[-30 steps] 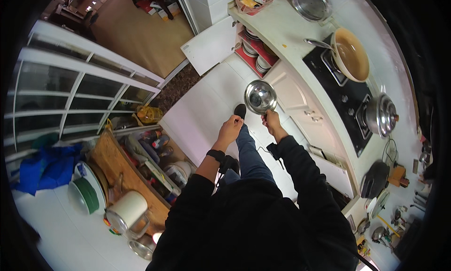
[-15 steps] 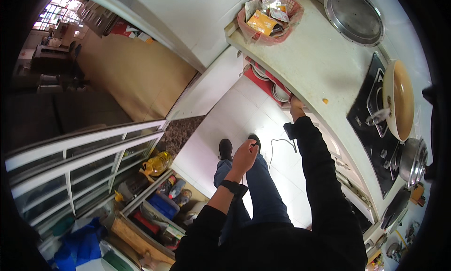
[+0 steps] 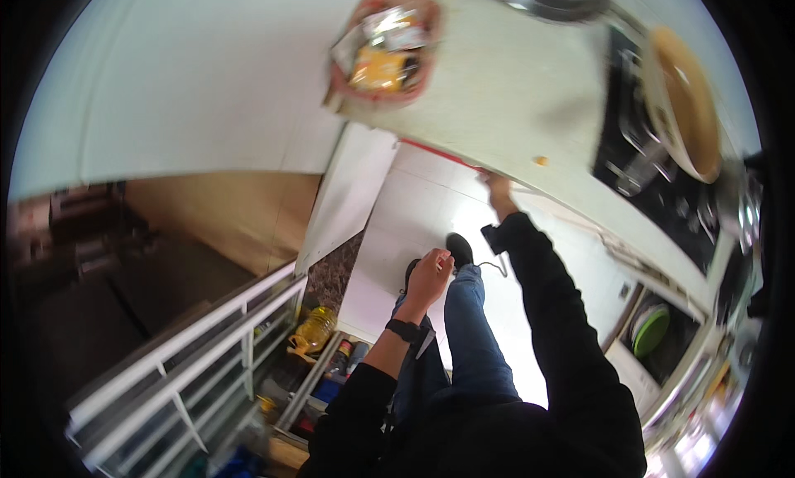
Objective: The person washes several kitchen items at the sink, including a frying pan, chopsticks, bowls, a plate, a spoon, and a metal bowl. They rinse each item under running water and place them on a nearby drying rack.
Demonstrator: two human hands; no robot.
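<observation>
My right hand reaches to the edge of the pale counter, beside a narrow red strip under it. Its fingers are blurred and partly hidden, so their grip does not show. A small black device sits at that wrist, and a thin cable hangs near it. My left hand hovers over the floor in front of my legs, fingers loosely curled in, with nothing visible in them. A dark band circles the left wrist.
On the counter stand a pink basket of packets and a black stove with a tan pan. A white cabinet door stands open at left. Near the white-framed glass door sits a yellow oil bottle.
The view has swung, so the counter and basket appear further left. The plates on red beneath the counter no longer show; only a red strip does. My right hand stays by the counter edge.
</observation>
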